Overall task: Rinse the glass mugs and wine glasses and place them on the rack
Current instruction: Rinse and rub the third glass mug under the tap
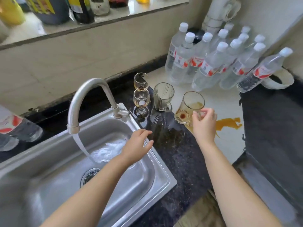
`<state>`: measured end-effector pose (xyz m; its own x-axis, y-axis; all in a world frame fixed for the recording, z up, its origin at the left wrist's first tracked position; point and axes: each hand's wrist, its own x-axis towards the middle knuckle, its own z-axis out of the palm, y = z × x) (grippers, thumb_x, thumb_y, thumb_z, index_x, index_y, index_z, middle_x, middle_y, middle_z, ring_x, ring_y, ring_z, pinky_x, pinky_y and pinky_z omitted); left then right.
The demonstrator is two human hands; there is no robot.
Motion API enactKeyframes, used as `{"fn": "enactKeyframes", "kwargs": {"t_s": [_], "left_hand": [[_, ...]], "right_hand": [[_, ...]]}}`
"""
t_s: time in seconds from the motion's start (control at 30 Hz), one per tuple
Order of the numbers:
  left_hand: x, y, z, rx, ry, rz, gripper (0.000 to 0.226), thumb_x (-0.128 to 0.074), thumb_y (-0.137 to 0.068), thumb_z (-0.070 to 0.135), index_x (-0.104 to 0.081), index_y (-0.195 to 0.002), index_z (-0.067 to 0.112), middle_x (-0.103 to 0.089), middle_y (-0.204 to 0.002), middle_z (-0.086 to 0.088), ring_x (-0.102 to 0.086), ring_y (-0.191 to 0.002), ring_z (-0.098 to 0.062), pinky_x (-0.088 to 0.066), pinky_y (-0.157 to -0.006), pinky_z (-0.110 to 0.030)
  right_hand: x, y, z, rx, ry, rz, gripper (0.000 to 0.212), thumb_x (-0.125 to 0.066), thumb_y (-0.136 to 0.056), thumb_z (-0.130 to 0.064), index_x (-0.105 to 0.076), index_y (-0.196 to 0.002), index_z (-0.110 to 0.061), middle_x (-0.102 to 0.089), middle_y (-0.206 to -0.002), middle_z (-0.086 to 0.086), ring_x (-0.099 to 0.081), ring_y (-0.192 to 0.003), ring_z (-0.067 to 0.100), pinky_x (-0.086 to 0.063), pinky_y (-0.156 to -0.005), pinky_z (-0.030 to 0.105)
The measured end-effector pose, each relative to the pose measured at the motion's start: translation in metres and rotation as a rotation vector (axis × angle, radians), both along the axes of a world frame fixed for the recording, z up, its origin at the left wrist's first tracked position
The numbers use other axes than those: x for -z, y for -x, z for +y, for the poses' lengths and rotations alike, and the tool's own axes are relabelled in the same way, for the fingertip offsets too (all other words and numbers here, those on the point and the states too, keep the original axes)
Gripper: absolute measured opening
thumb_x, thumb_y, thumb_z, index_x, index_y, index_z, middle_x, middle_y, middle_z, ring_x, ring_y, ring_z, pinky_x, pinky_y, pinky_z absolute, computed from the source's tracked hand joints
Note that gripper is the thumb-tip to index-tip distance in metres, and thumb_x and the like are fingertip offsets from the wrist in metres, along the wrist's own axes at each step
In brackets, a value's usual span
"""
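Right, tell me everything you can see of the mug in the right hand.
The mug is clear glass with a yellowish tint and a handle on its right side. It is tilted, mouth toward the wall, base toward the camera. A brown stain sits at the middle of its bottom, and brownish liquid clings to the inner wall. The right hand pinches the handle with curled fingers. Whether it is fully lifted off the counter I cannot tell. An orange spill lies on the counter beside it.
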<state>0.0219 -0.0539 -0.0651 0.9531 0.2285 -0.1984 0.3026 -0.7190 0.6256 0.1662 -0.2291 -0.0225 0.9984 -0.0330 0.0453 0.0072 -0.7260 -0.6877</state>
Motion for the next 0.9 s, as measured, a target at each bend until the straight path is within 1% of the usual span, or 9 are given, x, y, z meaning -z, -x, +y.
{"fn": "enactKeyframes", "kwargs": {"t_s": [0.2, 0.37, 0.43, 0.5, 0.57, 0.63, 0.77, 0.83, 0.9], "left_hand": [[0.023, 0.002, -0.005, 0.129, -0.199, 0.059, 0.038, -0.046, -0.097, 0.027, -0.054, -0.132, 0.015, -0.037, -0.147, -0.006, -0.028, -0.138, -0.021, -0.029, -0.109, -0.032], [0.01, 0.011, -0.002, 0.078, -0.036, 0.087, 0.038, -0.045, -0.099, 0.032, -0.052, -0.133, 0.018, -0.036, -0.149, -0.005, -0.03, -0.138, -0.018, -0.027, -0.109, -0.029], [-0.002, 0.019, 0.0, -0.148, 0.2, 0.044, 0.037, -0.045, -0.099, 0.033, -0.053, -0.131, 0.017, -0.046, -0.14, -0.003, -0.042, -0.129, -0.016, -0.03, -0.106, -0.028], [-0.013, 0.034, 0.001, -0.463, 0.684, 0.058, 0.039, -0.044, -0.098, 0.04, -0.054, -0.129, 0.018, -0.054, -0.133, -0.003, -0.053, -0.116, -0.017, -0.04, -0.104, -0.035], [-0.015, 0.053, 0.008, -0.711, 1.239, 0.054, 0.046, -0.043, -0.094, 0.05, -0.056, -0.124, 0.017, -0.061, -0.122, -0.009, -0.061, -0.104, -0.024, -0.046, -0.097, -0.047], [-0.01, 0.078, 0.02, -0.87, 1.554, 0.005, 0.049, -0.042, -0.093, 0.054, -0.06, -0.115, 0.015, -0.065, -0.106, -0.011, -0.063, -0.094, -0.027, -0.049, -0.089, -0.046], [-0.002, 0.121, 0.043, -1.24, 1.512, -0.194, 0.031, -0.048, -0.094, 0.043, -0.057, -0.092, 0.013, -0.057, -0.079, -0.006, -0.059, -0.065, -0.019, -0.048, -0.05, -0.025], [-0.002, 0.135, 0.055, -1.354, 1.405, -0.311, 0.023, -0.049, -0.097, 0.032, -0.055, -0.084, 0.013, -0.057, -0.066, -0.003, -0.055, -0.049, -0.014, -0.043, -0.044, -0.02], [-0.006, 0.147, 0.066, -1.42, 1.232, -0.357, 0.022, -0.052, -0.096, 0.028, -0.056, -0.079, 0.015, -0.06, -0.061, -0.002, -0.053, -0.046, -0.015, -0.037, -0.05, -0.024]], "right_hand": [[0.014, 0.0, -0.009, -0.15, 0.07, 0.103, 0.031, -0.04, -0.1, -0.031, -0.057, -0.094, -0.005, -0.062, -0.089, 0.011, -0.059, -0.084, 0.028, -0.04, -0.066, 0.032], [-0.006, 0.038, -0.018, -0.363, 0.066, 0.161, 0.028, -0.039, -0.099, -0.031, -0.05, -0.08, -0.013, -0.059, -0.075, 0.005, -0.058, -0.063, 0.02, -0.046, -0.057, 0.034], [-0.021, 0.063, -0.017, -0.469, 0.004, 0.268, 0.031, -0.039, -0.099, -0.031, -0.05, -0.077, -0.015, -0.057, -0.068, 0.001, -0.054, -0.052, 0.009, -0.045, -0.05, 0.021], [-0.034, 0.09, -0.002, -0.561, -0.102, 0.399, 0.033, -0.04, -0.099, -0.028, -0.052, -0.075, -0.01, -0.054, -0.059, -0.003, -0.05, -0.044, 0.004, -0.042, -0.047, 0.014], [-0.039, 0.116, 0.022, -0.645, -0.233, 0.525, 0.034, -0.041, -0.1, -0.024, -0.051, -0.072, -0.008, -0.052, -0.053, -0.005, -0.049, -0.041, 0.006, -0.043, -0.047, 0.018], [-0.033, 0.139, 0.049, -0.707, -0.289, 0.645, 0.034, -0.041, -0.1, -0.022, -0.051, -0.07, -0.009, -0.052, -0.05, -0.005, -0.049, -0.04, 0.008, -0.044, -0.046, 0.023], [-0.031, 0.161, 0.099, -0.875, -0.173, 0.85, 0.021, -0.039, -0.101, -0.022, -0.054, -0.092, -0.01, -0.061, -0.083, 0.004, -0.062, -0.058, 0.011, -0.051, -0.057, 0.03], [-0.037, 0.155, 0.116, -0.99, 0.147, 0.578, 0.039, -0.042, -0.099, -0.029, -0.042, -0.132, -0.008, -0.055, -0.121, 0.009, -0.061, -0.104, 0.018, -0.045, -0.089, 0.032], [-0.05, 0.155, 0.133, -1.103, 0.27, 0.251, 0.058, -0.045, -0.098, -0.034, -0.025, -0.147, -0.012, -0.038, -0.145, 0.005, -0.037, -0.133, 0.017, -0.028, -0.106, 0.026]]}}
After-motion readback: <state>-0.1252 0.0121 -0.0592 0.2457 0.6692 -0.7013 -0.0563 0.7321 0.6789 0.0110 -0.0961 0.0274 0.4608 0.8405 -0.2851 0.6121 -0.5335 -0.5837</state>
